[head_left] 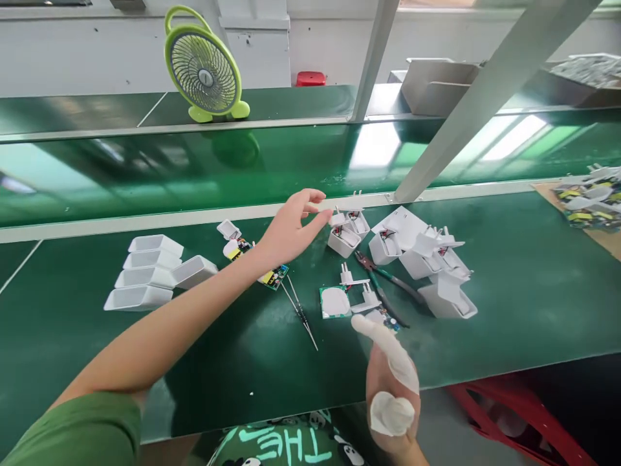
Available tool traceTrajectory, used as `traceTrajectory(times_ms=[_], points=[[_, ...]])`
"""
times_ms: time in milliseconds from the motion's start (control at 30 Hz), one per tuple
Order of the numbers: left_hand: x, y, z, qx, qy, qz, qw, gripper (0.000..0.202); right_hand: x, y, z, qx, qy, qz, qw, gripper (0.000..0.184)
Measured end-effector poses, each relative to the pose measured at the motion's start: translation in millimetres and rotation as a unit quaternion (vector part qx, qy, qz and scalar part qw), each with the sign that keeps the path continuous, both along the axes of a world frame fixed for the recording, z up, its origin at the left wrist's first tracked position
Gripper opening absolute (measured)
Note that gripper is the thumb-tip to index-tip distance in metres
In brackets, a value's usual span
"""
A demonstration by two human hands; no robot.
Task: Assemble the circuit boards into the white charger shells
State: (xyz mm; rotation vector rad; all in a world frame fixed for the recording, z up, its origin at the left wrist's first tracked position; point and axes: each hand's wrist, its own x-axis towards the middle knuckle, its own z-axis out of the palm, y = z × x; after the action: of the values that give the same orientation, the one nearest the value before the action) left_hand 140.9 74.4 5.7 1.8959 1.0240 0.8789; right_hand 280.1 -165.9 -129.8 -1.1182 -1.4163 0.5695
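Observation:
My left hand [294,226] reaches across the bench, thumb and fingers apart. Its thumb tip is beside small white plug housings [343,241] with wires inside; whether it touches them I cannot tell. At the front edge is my right hand [392,388], wearing white finger covers. One finger stretches towards a circuit board with a white round pad [335,302] and a white plug piece [367,299]; I see nothing held there. Pliers with dark green handles [388,278] lie open to the right. Metal tweezers [299,314] rest below my left forearm, which partly hides another circuit board [272,277].
White open cases [140,298] are lined up at left. More white housings [429,255] cluster right of the pliers. A slanted metal post [451,110] rises behind them. A green fan [206,71] stands on the back shelf. Boards lie on cardboard [606,236] at far right.

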Motion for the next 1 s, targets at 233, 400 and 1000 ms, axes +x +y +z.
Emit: traceTrajectory(times_ms=[233, 400, 1000], points=[[-60, -140, 8.5, 0.227, 0.07, -0.071, 0.969, 0.017, -23, 24, 44.7, -0.073, 0.003, 0.158, 0.985, 0.091], [-65, -168, -14.1, 0.278, 0.04, -0.009, 0.96, 0.022, -38, 37, 62.7, -0.016, -0.065, 0.199, 0.978, 0.08], [-75, -185, -35.1, 0.29, -0.014, 0.012, 0.957, 0.019, -62, 38, 81.4, 0.033, -0.246, 0.056, 0.967, 0.069]])
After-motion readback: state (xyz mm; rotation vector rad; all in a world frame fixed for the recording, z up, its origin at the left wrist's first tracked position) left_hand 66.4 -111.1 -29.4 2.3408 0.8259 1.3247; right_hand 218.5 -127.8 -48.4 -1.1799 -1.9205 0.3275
